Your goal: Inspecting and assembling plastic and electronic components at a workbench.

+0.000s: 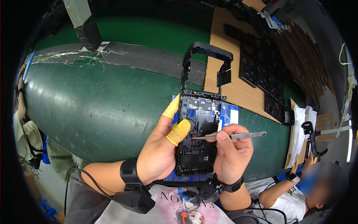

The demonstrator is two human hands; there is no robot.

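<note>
A black plastic device housing [197,149] with a tall open frame [212,49] at its far end is in front of me. My left hand [158,149], with yellow finger cots on thumb and a finger, grips the housing's left side, the thumb lying over its face. Pinched in my right hand [234,153] is a pair of metal tweezers [242,136], its tip touching or just above the middle of the housing. Whether the tips hold anything is too small to tell. Beneath the housing lies blue material [228,112], mostly covered.
A green table [112,100] with a dark taped strip spreads around. On a cardboard sheet [220,37] at the far right lie several black housings [257,72]. A post [84,22] stands at the far left. People work at right [283,194] and left [22,123].
</note>
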